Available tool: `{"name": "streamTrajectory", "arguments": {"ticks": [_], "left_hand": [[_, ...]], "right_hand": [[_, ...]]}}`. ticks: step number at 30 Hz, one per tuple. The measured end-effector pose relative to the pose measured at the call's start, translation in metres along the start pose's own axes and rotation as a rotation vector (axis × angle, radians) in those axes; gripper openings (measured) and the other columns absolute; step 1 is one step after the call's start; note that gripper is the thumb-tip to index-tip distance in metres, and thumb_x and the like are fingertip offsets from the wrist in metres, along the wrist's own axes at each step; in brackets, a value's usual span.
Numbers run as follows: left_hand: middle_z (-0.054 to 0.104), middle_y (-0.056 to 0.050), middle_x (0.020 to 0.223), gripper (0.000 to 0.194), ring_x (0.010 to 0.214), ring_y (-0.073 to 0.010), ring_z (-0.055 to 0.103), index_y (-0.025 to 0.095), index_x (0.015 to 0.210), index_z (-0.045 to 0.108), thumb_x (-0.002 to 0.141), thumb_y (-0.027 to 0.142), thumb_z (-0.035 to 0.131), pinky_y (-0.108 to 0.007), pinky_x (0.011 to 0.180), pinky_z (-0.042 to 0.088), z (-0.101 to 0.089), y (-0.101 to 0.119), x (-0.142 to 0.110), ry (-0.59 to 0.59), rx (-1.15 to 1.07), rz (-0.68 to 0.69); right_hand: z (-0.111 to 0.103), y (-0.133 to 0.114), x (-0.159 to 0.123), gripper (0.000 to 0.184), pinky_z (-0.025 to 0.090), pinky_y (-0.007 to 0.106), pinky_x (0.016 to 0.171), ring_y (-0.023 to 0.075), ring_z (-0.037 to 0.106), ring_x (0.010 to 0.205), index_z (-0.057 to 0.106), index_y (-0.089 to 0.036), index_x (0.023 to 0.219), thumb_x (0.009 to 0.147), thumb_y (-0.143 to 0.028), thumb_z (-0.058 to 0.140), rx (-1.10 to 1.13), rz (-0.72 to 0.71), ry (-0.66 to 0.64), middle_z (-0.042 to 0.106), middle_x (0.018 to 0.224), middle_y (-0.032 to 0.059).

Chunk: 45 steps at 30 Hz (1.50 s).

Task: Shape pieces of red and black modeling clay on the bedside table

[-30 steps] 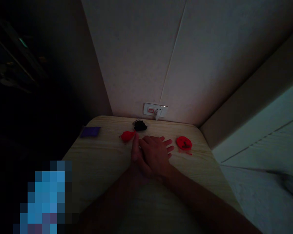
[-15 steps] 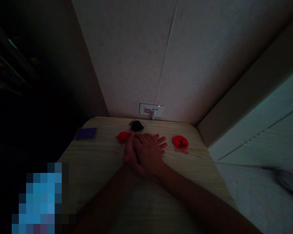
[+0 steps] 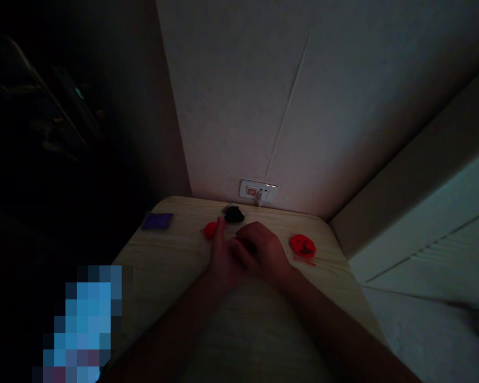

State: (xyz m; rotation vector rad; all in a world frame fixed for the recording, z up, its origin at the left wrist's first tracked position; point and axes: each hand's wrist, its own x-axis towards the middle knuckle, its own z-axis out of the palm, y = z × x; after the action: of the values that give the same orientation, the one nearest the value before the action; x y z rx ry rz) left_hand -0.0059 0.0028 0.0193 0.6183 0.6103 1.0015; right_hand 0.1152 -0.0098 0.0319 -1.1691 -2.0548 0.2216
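Note:
My left hand (image 3: 225, 264) is held palm up over the table, its thumb sticking out and its fingers mostly covered. Across that palm lies my right hand (image 3: 268, 251), fingers curled and closed in towards the left palm. Whatever may be between them is hidden. Just beyond my left thumb sits a red clay-like lump (image 3: 210, 230). Behind it is a black lump (image 3: 234, 214) with some clear wrapping. To the right of my right hand lies a flat red disc (image 3: 303, 246) with dark marks like a face and thin red strands at its lower edge.
A purple packet (image 3: 157, 221) rests near the left edge of the pale wooden table (image 3: 175, 205). The wall behind bears a socket (image 3: 258, 191) with a white plug in it. A pale panel stands to the right. At lower left is a pixelated blue patch.
My right hand, which lay flat over the left with fingers stretched, is now curled up. The left fingertips no longer show. The whole view has shifted a little.

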Motion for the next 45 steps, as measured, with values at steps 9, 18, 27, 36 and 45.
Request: {"name": "streamTrajectory", "arguments": {"ticks": [9,18,27,36,45], "left_hand": [[0.077,-0.009,0.097,0.035,0.086,-0.0239,0.074,0.017,0.095,0.07,0.074,0.042,0.082,-0.036,0.078,0.059,-0.003,-0.024,0.013,0.061,0.165,0.167],[0.071,-0.004,0.069,0.03,0.061,-0.0167,0.066,0.013,0.083,0.072,0.076,0.041,0.08,-0.028,0.061,0.053,-0.011,-0.022,0.017,0.115,0.34,0.31],[0.065,-0.001,0.079,0.019,0.076,-0.0172,0.059,0.019,0.082,0.062,0.091,0.036,0.057,-0.028,0.071,0.046,-0.015,-0.029,0.017,0.255,0.574,0.489],[0.068,-0.003,0.081,0.025,0.081,-0.0195,0.064,0.019,0.085,0.063,0.096,0.039,0.052,-0.03,0.075,0.048,-0.01,-0.028,0.012,0.234,0.764,0.532],[0.056,0.003,0.062,0.039,0.038,-0.0109,0.05,0.02,0.085,0.058,0.096,0.056,0.049,-0.022,0.035,0.038,-0.004,-0.029,0.008,0.193,0.657,0.367]], "right_hand": [[-0.007,0.019,0.012,0.045,0.036,0.027,0.058,0.0169,0.056,0.061,0.055,-0.021,0.071,0.103,-0.051,0.041,0.082,0.485,0.244,0.062,0.065,0.0009],[-0.008,0.024,0.011,0.055,0.034,0.026,0.055,0.0147,0.054,0.056,0.065,-0.017,0.066,0.1,-0.056,0.046,0.111,0.481,0.081,0.06,0.057,0.0009],[-0.002,0.031,0.01,0.063,0.029,0.026,0.051,0.0136,0.044,0.055,0.058,-0.017,0.059,0.096,-0.066,0.043,0.24,0.524,0.004,0.049,0.054,-0.0012],[-0.001,0.024,0.007,0.057,0.028,0.027,0.053,0.0121,0.044,0.052,0.052,-0.018,0.058,0.102,-0.052,0.04,0.169,0.389,-0.028,0.049,0.053,-0.0016],[-0.004,0.021,0.01,0.061,0.032,0.026,0.054,0.014,0.05,0.056,0.055,-0.018,0.061,0.098,-0.063,0.04,0.171,0.506,0.019,0.054,0.055,0.0002]]}}
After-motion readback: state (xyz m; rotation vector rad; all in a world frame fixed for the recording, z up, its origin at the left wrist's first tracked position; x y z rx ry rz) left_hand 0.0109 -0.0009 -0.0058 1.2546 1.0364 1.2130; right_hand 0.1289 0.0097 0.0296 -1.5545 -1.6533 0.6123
